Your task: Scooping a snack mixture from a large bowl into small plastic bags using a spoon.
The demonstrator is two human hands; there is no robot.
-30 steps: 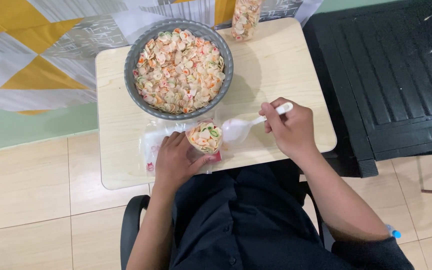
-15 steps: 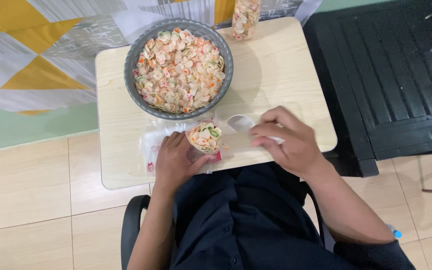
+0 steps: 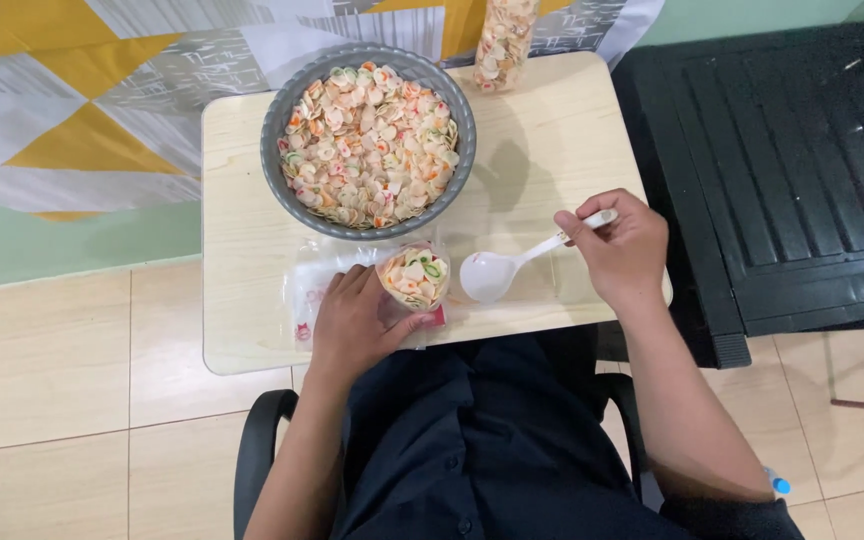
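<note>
Left hand [image 3: 357, 325] grips an open bag of crackers [image 3: 414, 277] upright; right hand [image 3: 617, 250] pinches a white spoon [image 3: 497, 272] beside it, below the bowl [image 3: 368, 140].

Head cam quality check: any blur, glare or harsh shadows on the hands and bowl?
Head view: sharp overall, light even and soft. The bowl casts a faint shadow rightward on the table. Right hand and spoon crisp; left hand on the small bag also clear. Slight sheen on the plastic only; mild wide-angle bend at the edges.
</note>
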